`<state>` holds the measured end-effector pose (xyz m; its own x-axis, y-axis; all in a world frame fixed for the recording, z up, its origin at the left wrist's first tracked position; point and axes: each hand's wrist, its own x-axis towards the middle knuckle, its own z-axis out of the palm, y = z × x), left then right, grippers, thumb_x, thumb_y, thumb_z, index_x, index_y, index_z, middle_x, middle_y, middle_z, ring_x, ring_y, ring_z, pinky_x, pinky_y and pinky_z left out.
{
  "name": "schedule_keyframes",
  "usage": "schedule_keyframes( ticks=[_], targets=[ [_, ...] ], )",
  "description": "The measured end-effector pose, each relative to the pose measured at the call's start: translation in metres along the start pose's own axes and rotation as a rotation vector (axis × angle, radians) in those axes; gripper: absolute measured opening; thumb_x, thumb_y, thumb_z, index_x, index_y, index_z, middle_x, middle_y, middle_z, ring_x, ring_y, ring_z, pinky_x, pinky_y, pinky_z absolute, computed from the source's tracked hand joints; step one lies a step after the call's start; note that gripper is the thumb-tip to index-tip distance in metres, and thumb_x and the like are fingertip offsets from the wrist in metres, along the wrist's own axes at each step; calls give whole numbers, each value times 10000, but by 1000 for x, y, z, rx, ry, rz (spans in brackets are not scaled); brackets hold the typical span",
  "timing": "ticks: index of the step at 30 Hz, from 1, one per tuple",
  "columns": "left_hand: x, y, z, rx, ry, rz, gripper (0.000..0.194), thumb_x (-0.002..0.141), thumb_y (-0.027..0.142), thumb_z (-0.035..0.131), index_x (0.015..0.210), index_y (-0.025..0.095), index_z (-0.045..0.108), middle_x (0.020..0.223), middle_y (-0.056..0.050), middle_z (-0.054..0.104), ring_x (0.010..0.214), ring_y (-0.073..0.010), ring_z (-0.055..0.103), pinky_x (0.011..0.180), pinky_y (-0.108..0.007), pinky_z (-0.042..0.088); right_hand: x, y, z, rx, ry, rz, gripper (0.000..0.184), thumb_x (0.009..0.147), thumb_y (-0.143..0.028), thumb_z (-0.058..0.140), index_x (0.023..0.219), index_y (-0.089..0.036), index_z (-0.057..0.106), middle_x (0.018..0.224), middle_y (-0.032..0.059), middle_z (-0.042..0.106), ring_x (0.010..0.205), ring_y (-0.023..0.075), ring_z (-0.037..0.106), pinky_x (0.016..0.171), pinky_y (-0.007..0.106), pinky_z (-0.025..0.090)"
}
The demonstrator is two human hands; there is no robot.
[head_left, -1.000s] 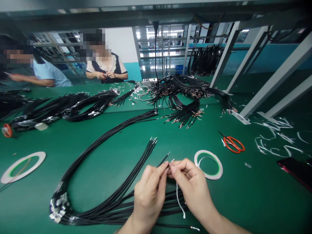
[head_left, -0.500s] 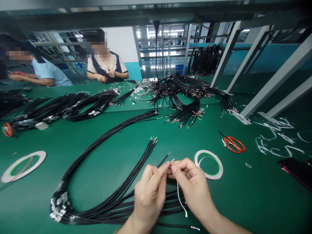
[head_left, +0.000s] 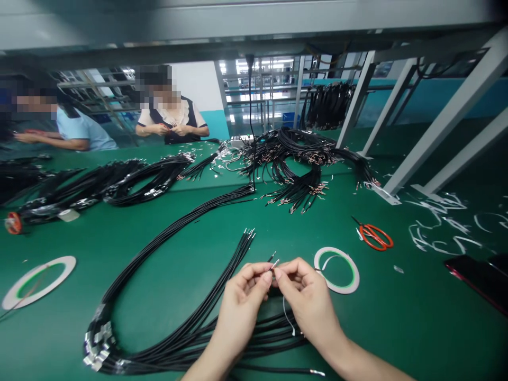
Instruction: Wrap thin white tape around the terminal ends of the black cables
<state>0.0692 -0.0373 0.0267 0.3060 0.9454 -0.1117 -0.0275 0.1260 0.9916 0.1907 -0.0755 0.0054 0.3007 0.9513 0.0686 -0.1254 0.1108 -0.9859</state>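
My left hand (head_left: 241, 302) is closed in a pinch on a thin black cable, whose stripped end (head_left: 275, 263) pokes up between my fingertips. Against it, my right hand (head_left: 308, 299) pinches too, and a narrow white tape strip (head_left: 289, 318) dangles beneath its fingers. The exact contact between the fingertips is partly hidden. Another black cable tip shows just behind my left fingers. Below and left of both hands curves a long bundle of black cables (head_left: 137, 267), bound with clear shiny tape (head_left: 98, 346) at its bend.
A tape roll (head_left: 356, 275) lies right of my hands, another roll (head_left: 10, 299) far left. Orange-handled scissors (head_left: 377, 238), white scraps (head_left: 436, 246) and a dark phone-like object (head_left: 476, 280) are rightward. Cable coils (head_left: 301, 140) and metal posts (head_left: 448, 116) stand behind. Two people work opposite.
My left fingers have shifted their grip near the cable end, with the thumb now nearer the tip. The white strip hangs slightly differently. The view has tilted up a little.
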Motion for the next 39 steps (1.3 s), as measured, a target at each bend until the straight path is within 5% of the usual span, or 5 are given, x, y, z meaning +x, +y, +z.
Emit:
schedule_keyframes(
  ticks=[13, 20, 27, 32, 39],
  targets=[
    [4, -5, -1, -54, 67, -76, 264, 739, 399, 722, 746, 141, 667, 585, 41, 507, 524, -81, 361, 518, -191, 298, -6, -2, 0, -182, -21, -61, 170, 864, -313, 609, 774, -171, 637, 651, 8, 650, 587, 149, 604, 560, 242, 471],
    [8, -10, -2, -112, 55, -87, 243, 771, 385, 698, 806, 146, 676, 625, 34, 539, 554, -82, 401, 556, -186, 342, -2, 3, 1, -63, 7, 110, 240, 824, -383, 653, 792, -145, 653, 672, 28, 662, 539, 138, 599, 515, 240, 465],
    [8, -12, -5, -188, 20, -108, 216, 771, 361, 706, 762, 148, 672, 599, 45, 515, 540, -73, 388, 549, -185, 339, -3, 1, -1, -101, -27, 70, 231, 852, -368, 620, 766, -154, 635, 648, 5, 629, 536, 125, 555, 513, 231, 438],
    [7, -10, -6, -236, -6, -121, 266, 724, 314, 757, 929, 152, 710, 716, 6, 612, 600, -76, 482, 596, -188, 399, -1, -1, -2, -101, -11, 65, 222, 850, -358, 622, 757, -156, 621, 622, -8, 612, 522, 117, 533, 506, 226, 423],
    [8, -13, -3, -33, 88, 6, 206, 684, 283, 775, 820, 135, 729, 704, -15, 652, 587, -101, 569, 569, -208, 475, -1, -6, -2, -87, 4, 57, 195, 830, -321, 652, 737, -152, 624, 619, -4, 640, 519, 106, 543, 492, 203, 418]
  ],
)
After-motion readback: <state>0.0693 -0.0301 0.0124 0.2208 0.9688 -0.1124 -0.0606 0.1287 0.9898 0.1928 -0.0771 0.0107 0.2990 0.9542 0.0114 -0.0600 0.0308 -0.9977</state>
